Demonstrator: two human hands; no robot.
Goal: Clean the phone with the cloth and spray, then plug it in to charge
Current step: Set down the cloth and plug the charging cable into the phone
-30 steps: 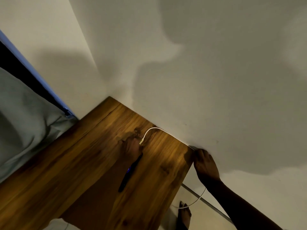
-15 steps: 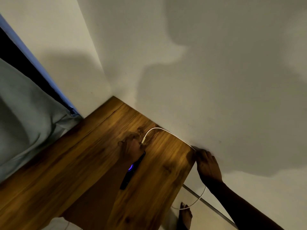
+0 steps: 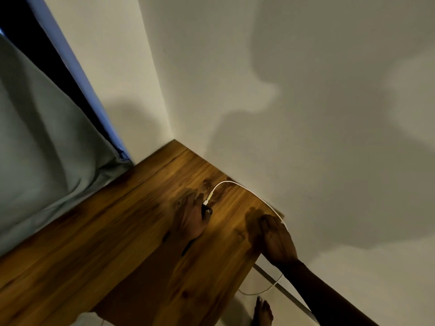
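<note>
One head-worn view looks steeply down, tilted, at the table (image 3: 117, 243) corner.

Dark phone (image 3: 207, 211) lies on the wooden desk, white cable (image 3: 244, 188) at its end.

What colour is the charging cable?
White; the charging cable shows clearly in the head view.

**Dim corner, wood counter**

Two pale walls (image 3: 306, 55) meet in a corner toward 12 o'clock, crossed by soft shadows. A brown wood-grain counter (image 3: 117, 243) fills 6 to 8 o'clock. Grey-green curtain (image 3: 35, 137) hangs at 9 o'clock beside a dark window strip (image 3: 35, 24). Pale floor (image 3: 242, 309) shows at 5 o'clock.
</note>
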